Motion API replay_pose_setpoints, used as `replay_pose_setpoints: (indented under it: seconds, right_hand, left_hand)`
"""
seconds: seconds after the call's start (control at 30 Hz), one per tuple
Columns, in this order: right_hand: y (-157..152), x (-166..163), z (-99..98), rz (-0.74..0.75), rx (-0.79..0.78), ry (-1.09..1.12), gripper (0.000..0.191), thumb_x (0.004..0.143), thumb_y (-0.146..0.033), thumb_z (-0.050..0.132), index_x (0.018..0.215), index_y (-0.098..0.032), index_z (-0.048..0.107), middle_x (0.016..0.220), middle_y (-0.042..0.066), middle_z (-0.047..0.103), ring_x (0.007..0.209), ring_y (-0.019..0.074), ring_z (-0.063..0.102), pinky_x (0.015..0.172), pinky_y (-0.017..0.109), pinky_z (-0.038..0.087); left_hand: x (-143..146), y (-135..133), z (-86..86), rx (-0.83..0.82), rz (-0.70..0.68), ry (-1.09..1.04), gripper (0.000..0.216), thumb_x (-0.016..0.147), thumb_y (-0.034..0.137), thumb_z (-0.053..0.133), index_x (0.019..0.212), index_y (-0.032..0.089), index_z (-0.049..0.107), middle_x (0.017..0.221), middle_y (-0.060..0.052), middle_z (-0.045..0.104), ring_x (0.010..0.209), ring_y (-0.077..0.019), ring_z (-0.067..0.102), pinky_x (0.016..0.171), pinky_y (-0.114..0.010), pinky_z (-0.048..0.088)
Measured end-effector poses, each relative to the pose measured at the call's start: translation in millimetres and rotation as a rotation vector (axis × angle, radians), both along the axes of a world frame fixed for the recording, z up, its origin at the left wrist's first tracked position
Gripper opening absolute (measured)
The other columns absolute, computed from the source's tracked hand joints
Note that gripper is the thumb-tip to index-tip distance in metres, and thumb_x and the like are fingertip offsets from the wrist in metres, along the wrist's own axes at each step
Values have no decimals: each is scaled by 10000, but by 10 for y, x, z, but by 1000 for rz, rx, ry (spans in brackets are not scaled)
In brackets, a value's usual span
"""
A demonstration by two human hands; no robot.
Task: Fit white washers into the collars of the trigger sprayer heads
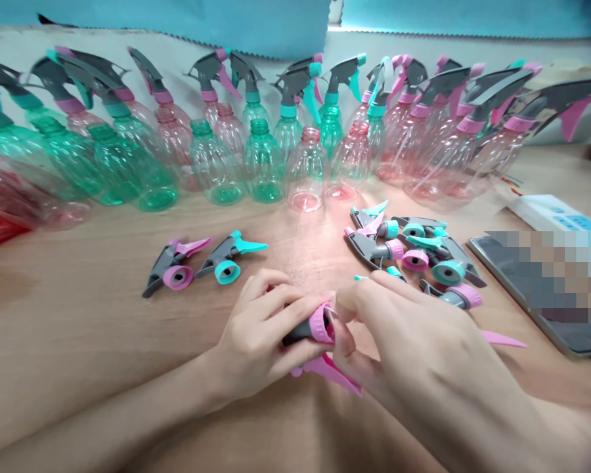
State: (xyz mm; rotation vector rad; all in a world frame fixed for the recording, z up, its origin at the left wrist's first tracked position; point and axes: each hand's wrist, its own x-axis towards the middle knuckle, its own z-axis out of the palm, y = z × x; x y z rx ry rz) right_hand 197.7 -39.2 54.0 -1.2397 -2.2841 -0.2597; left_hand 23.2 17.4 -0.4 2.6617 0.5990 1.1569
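My left hand (256,335) wraps round a grey spray trigger head (321,323) with a pink collar and pink trigger, its collar opening turned to the right. Thumb and forefinger of my right hand (414,341) pinch together at that opening. A thin pale edge shows between them, too small to name. To the left on the table lie a pink-collared trigger head (177,276) and a teal-collared one (226,270), apart from each other. Beyond my right hand is a loose pile of pink and teal trigger heads (416,259), partly hidden by that hand.
Pink and green clear bottles stand in rows along the back, many fitted with trigger heads. Open-necked ones, such as a pink bottle (306,171) and a green bottle (264,161), stand in front. A phone (566,335) and a white box (546,213) lie at the right.
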Motion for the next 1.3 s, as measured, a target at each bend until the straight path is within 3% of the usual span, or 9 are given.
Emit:
replay_pose_setpoints:
  seconds: [0.23, 0.4, 0.53, 0.7, 0.9, 1.3]
  right_hand:
    - [45, 146, 114, -58, -287, 244, 171, 724, -92, 551, 754, -214, 435, 648, -28, 544, 557, 117, 516, 447, 244, 332]
    - [94, 233, 239, 47, -619, 528, 116, 793, -196, 589, 799, -238, 481, 729, -38, 584, 616, 112, 579, 491, 224, 466]
    - [139, 217, 223, 109, -777, 622, 113, 810, -184, 585, 803, -236, 485, 743, -53, 568, 613, 89, 570, 507, 197, 494]
    - [155, 174, 126, 108, -728, 570, 162, 793, -88, 563, 818, -235, 501, 724, -64, 572, 596, 67, 557, 496, 164, 460]
    - [156, 194, 136, 85, -525, 424, 159, 774, -94, 616, 794, -224, 526, 721, -80, 571, 606, 44, 525, 518, 155, 415]
    - [159, 233, 122, 211, -508, 300, 172, 793, -82, 612, 819, -227, 524, 760, -69, 588, 674, 82, 535, 588, 206, 391]
  left_hand:
    - [-8, 4, -5, -73, 19, -32, 257, 869, 308, 610, 1076, 162, 565, 860, -61, 636, 846, -205, 520, 755, -366, 463]
    - [4, 16, -3, -127, 18, -126, 252, 803, 221, 682, 1006, 156, 548, 837, -60, 632, 785, -182, 530, 684, -324, 483]
    - [4, 34, -14, -125, 2, -163, 275, 786, 189, 685, 1006, 157, 523, 853, -68, 628, 807, -191, 540, 693, -336, 491]
    - [-4, 20, -6, -79, 32, -110, 261, 831, 326, 652, 1012, 183, 528, 866, -64, 644, 859, -216, 555, 745, -374, 469]
    - [-15, 12, -14, -17, 68, -36, 308, 871, 436, 572, 1060, 193, 556, 910, -67, 670, 914, -241, 562, 803, -410, 409]
    - [-30, 13, -3, -29, 49, 9, 308, 913, 413, 516, 1124, 190, 539, 961, -76, 647, 929, -227, 533, 828, -392, 412]
